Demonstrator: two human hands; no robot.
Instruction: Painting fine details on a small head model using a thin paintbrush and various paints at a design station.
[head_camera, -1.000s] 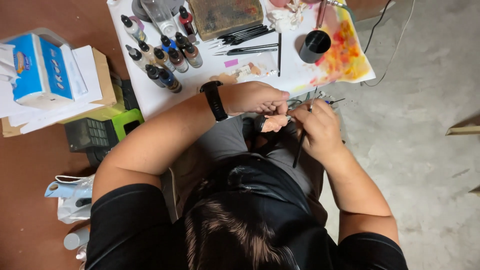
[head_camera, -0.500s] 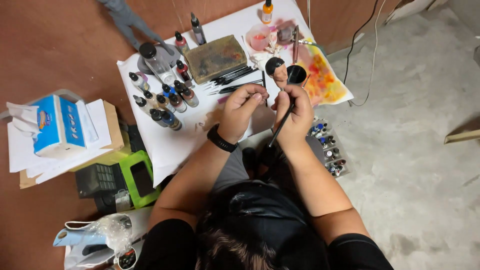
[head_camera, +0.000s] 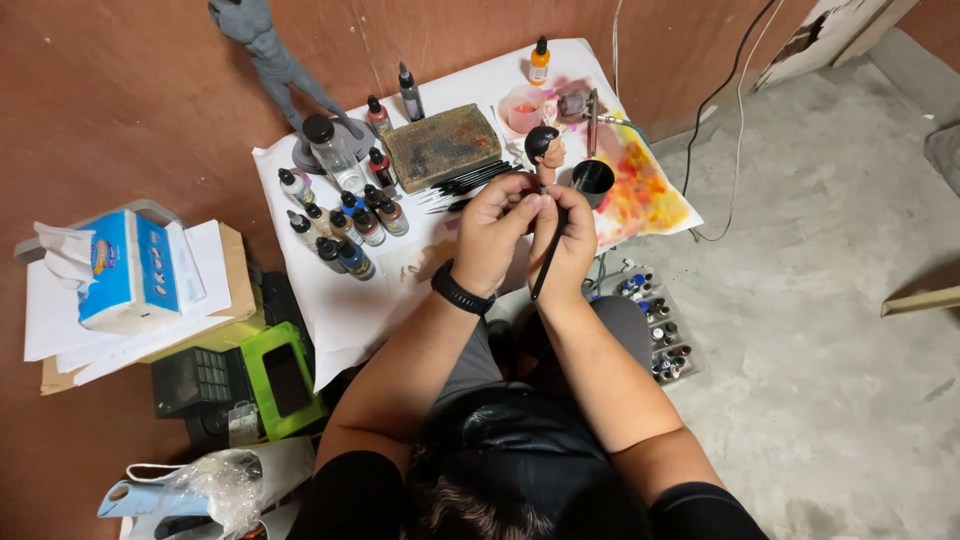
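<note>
- A small figure head with painted black hair and a flesh-coloured face (head_camera: 545, 148) is held up on its peg over the white paper-covered desk (head_camera: 330, 300), just above both hands.
- The left hand (head_camera: 492, 232), a black band at its wrist, has its fingers closed around the lower peg of the head.
- The right hand (head_camera: 566, 236) has its fingers gripped on a thin black-handled brush (head_camera: 547, 270), the handle slanting down towards the lap; the peg seems to be steadied by its fingertips too.
- For a clean stroke, the two hands are best kept pressed together, as they are now.
- The round black cup (head_camera: 592, 177) stands just beside the right hand, so a wide sweep of the handle is better avoided.
- The cluster of small dropper paint bottles (head_camera: 345, 225) stands well apart, to the left.
</note>
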